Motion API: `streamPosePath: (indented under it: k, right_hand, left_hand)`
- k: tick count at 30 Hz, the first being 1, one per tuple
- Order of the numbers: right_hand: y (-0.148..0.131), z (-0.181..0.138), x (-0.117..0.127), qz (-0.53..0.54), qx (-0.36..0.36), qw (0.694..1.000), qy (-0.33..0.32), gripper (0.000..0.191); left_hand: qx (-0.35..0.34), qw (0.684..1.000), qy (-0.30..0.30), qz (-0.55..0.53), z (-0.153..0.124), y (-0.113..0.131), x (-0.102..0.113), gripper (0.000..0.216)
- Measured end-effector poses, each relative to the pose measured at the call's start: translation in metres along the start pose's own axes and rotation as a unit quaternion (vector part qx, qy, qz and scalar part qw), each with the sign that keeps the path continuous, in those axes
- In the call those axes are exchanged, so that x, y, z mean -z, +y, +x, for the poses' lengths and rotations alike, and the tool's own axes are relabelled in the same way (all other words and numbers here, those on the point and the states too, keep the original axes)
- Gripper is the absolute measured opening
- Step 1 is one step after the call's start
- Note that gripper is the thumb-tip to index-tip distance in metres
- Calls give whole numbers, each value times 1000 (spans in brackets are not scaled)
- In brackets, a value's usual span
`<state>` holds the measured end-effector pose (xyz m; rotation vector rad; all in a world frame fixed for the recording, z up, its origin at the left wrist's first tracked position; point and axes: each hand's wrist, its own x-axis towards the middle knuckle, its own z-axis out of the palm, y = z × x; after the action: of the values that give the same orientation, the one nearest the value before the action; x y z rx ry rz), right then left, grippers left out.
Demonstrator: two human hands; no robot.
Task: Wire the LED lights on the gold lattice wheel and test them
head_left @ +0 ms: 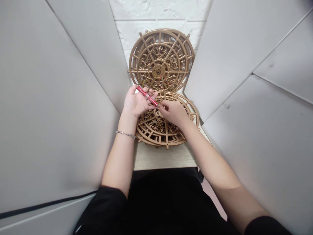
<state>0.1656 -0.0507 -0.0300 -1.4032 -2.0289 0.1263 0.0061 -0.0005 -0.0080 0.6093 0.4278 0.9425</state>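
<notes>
My left hand (140,101) is palm up and holds a slim red cylinder (147,96) with a silver band at its middle, lying slanted across thumb and fingers. My right hand (173,112) is closed in a pinch close to the cylinder's lower end; whatever its fingertips hold is hidden. Under both hands a round openwork gold clock-like frame (167,137) lies flat on others like it. Behind it, a second round gold frame (158,42) leans upright with more behind. Thin yellowish wires (146,79) run near the upright frame's centre, just above my left fingers.
The frames rest on a narrow pale wooden table (163,160). A white brick-patterned wall (156,9) stands behind. Tall grey-white panels rise close on the left (61,98) and right (244,49), hemming in both arms.
</notes>
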Motion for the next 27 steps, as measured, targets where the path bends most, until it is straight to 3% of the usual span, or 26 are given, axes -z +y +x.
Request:
streamPosePath:
  k: [27]
  right_hand:
    - [-2, 0, 1, -8, -2, 1000, -9, 21]
  left_hand:
    - [-1, 999, -18, 46, -3, -1, -7, 44]
